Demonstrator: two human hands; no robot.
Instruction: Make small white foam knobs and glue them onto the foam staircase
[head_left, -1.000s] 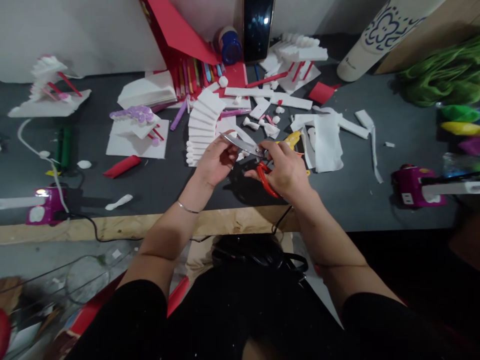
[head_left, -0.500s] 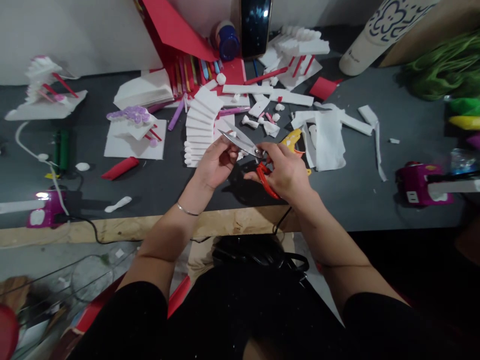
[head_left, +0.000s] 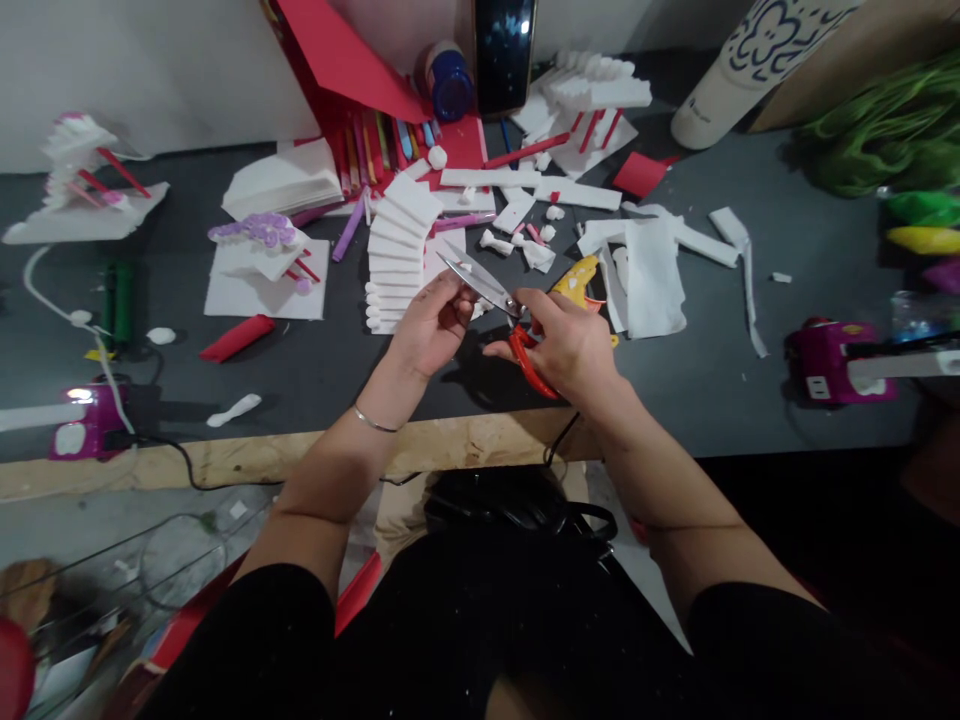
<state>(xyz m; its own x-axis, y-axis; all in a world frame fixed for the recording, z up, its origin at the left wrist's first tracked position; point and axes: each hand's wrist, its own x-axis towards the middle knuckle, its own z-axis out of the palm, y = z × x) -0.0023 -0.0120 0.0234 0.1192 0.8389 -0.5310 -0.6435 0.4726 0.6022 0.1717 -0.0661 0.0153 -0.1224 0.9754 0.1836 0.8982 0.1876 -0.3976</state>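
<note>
My right hand (head_left: 574,345) grips a pair of red-handled scissors (head_left: 487,287), fingers in the loops. The silver blades point up and to the left and look nearly closed. Beside and partly under them, my left hand (head_left: 431,325) has its fingers curled into a pinch; a small white bit shows near the fingertips, but what is pinched is mostly hidden. Just beyond the left hand lies a fanned row of white folded strips (head_left: 397,240) with rounded ends. A yellow glue gun (head_left: 577,280) rests behind my right hand.
Little white models with red posts stand at far left, on a white square (head_left: 225,295), and at the back (head_left: 592,95). White sheets (head_left: 654,280) lie right of centre. A phone (head_left: 504,55), blue-lidded jar (head_left: 451,85) and white tumbler (head_left: 724,85) stand behind. Purple devices (head_left: 836,365) flank the table.
The scissors' blades have come closer together, with both hands nearly in the same place. The whole view has shifted slightly, so the table's things sit a little further left.
</note>
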